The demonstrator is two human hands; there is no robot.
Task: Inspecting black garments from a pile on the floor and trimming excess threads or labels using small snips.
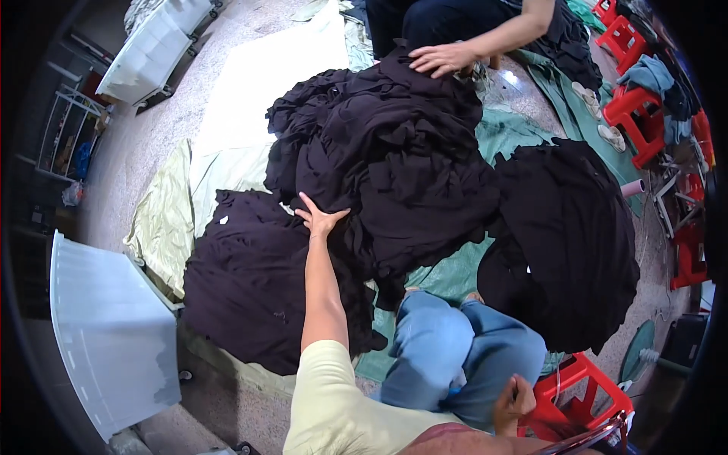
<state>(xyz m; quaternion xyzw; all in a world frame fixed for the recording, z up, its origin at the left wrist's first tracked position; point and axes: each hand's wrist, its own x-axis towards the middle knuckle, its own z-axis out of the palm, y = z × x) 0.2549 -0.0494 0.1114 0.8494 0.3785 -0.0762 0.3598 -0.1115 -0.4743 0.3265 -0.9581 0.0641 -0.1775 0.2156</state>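
My left arm reaches forward, and my left hand (321, 221) lies with fingers spread at the seam between two heaps of dark cloth. Under and beside it on the left is a heap of dark garments (250, 280) with a small white tag. The larger central pile of dark cloth (425, 167) touches its fingertips and rises beyond. My right hand (514, 403) is curled closed beside my right knee, away from the cloth; nothing shows in it. To the right lies another heap of dark garments (569, 235).
Across the pile, a co-worker's hand (444, 58) rests on the cloth. Green sheeting (447, 273) lies under the heaps. A pale wheeled bin (114, 334) stands at left. Red stools (580, 394) are near my right side and along the right. Slippers (611, 138) lie at far right.
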